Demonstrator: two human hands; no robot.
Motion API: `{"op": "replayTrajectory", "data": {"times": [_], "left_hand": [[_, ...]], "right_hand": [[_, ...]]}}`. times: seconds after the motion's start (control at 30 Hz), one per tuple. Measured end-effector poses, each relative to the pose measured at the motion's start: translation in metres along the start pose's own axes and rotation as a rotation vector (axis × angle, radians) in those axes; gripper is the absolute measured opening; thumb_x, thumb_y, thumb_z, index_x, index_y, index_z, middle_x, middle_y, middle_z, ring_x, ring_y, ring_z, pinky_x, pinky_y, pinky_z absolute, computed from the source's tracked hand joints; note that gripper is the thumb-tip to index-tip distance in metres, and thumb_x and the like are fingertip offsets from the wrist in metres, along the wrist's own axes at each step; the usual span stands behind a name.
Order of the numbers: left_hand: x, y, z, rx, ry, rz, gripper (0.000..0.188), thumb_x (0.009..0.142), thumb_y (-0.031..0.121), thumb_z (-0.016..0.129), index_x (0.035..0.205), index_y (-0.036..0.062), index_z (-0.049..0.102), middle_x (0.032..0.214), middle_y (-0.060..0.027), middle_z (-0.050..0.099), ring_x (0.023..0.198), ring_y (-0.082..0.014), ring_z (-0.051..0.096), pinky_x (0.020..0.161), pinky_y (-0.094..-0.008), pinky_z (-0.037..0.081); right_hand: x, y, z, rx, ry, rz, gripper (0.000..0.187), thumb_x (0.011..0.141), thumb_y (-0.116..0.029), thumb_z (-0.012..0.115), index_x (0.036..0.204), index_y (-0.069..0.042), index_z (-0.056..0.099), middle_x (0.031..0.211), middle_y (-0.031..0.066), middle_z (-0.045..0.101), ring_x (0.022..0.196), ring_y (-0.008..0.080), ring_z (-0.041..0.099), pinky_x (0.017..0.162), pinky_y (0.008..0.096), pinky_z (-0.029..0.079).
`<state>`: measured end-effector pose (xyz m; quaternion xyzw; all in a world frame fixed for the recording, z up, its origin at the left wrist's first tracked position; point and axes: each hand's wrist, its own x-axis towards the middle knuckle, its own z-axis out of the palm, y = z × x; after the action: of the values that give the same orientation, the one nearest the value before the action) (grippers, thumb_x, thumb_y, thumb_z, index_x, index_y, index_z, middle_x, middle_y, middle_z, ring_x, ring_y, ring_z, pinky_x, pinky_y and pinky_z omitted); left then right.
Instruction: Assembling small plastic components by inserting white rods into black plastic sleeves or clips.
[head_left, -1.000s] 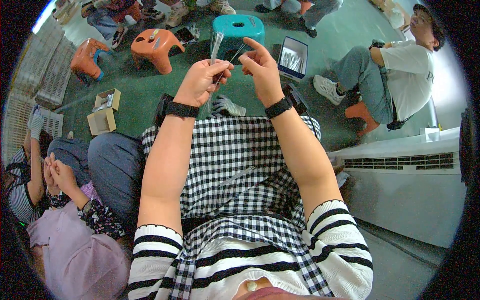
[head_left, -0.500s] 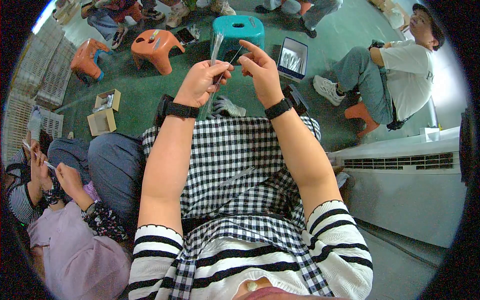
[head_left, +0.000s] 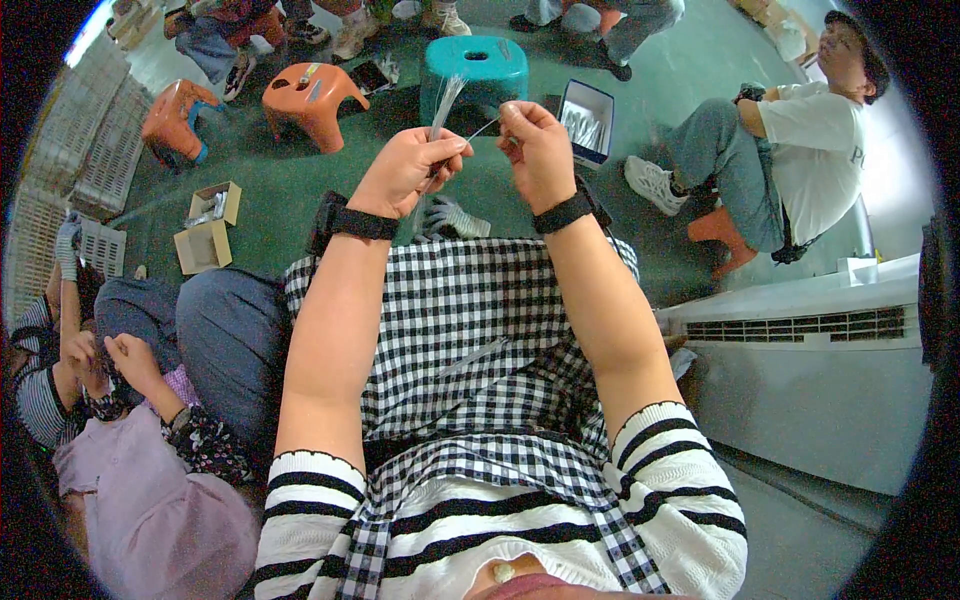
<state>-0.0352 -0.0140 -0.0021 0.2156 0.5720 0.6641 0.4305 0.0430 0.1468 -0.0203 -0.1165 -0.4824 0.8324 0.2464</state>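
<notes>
In front of my knees, my left hand (head_left: 412, 165) is closed around a bundle of thin silvery strands (head_left: 449, 100), which fans out above the fist. Whether they are wire or plastic I cannot tell. One strand (head_left: 484, 130) reaches across from the bundle to my right hand (head_left: 538, 145), whose thumb and forefinger pinch its end. The other fingers of that hand curl in. Beneath my wrists, a checked black-and-white apron (head_left: 460, 320) covers my lap, and a grey knitted glove (head_left: 458, 218) shows just past its far edge.
Beyond my hands stand a teal stool (head_left: 475, 68) and an orange stool (head_left: 312, 100). A dark blue box (head_left: 588, 118) with silvery pieces is at right; an open cardboard box (head_left: 205, 248) lies left. Co-workers sit around: one at left (head_left: 150, 470), another at right (head_left: 800, 150).
My right hand has turned, its forefinger has bent from stretched to pinching, and it has shifted slightly right. The bundle in my left hand leans more to the right. The left co-worker's hands have moved.
</notes>
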Motion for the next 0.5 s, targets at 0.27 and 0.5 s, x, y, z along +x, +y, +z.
{"op": "replayTrajectory", "data": {"times": [0.27,0.5], "left_hand": [[0.004,0.002,0.003,0.103,-0.002,0.012,0.014,0.082,0.022,0.06,0.074,0.0098,0.057,0.059,0.0068,0.049,0.047,-0.0024,0.041,0.042,-0.0166,0.03],[-0.007,-0.005,-0.011,0.026,0.192,0.076,0.012,0.081,0.015,0.059,0.074,0.0055,0.057,0.059,0.0054,0.042,0.042,-0.0022,0.032,0.037,-0.0177,0.023]], "right_hand": [[0.014,-0.017,-0.031,0.091,0.205,-0.124,0.008,0.083,-0.012,0.062,0.079,-0.007,0.057,0.067,-0.0019,0.053,0.057,0.0093,0.049,0.052,0.0231,0.039],[0.014,-0.001,-0.021,-0.61,0.415,-0.534,0.038,0.073,-0.014,0.069,0.107,-0.004,0.054,0.09,0.0023,0.053,0.078,0.0126,0.051,0.066,0.0276,0.045]]}}
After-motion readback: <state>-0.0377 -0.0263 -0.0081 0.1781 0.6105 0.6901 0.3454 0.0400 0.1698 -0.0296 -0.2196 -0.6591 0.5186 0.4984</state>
